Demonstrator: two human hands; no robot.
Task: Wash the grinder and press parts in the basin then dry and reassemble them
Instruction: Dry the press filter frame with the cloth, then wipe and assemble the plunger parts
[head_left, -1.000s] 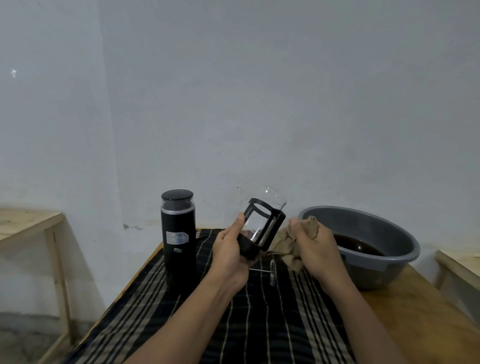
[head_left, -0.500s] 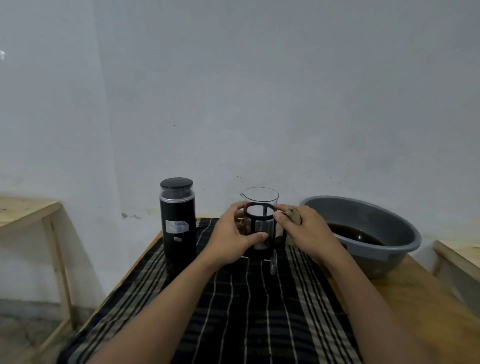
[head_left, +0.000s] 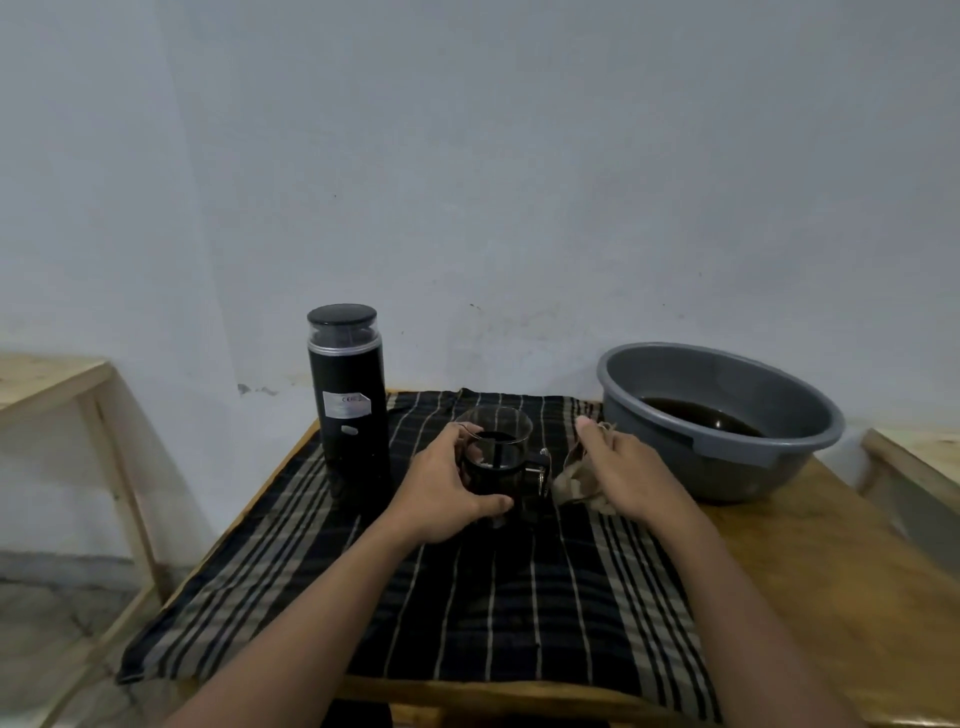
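Note:
The glass press beaker (head_left: 496, 447) in its black frame stands upright on the striped cloth (head_left: 467, 597). My left hand (head_left: 447, 488) wraps around its left side, thumb in front. Just right of it lies a crumpled tan rag (head_left: 574, 475), and my right hand (head_left: 618, 467) rests on top of it with fingers bent over it. A thin metal plunger piece (head_left: 543, 470) lies between beaker and rag. The tall black grinder (head_left: 349, 400) with its lid on stands upright to the left. The grey basin (head_left: 727, 421) holding dark water sits at the right.
The wooden table (head_left: 831, 597) ends close to the wall behind. A second wooden table (head_left: 47, 384) stands to the left and another (head_left: 919, 457) at the far right. Bare wood lies in front of the basin.
The beaker went from tilted in the air to standing upright on the cloth. My right hand moved off the beaker with the rag and lowered it onto the cloth beside it.

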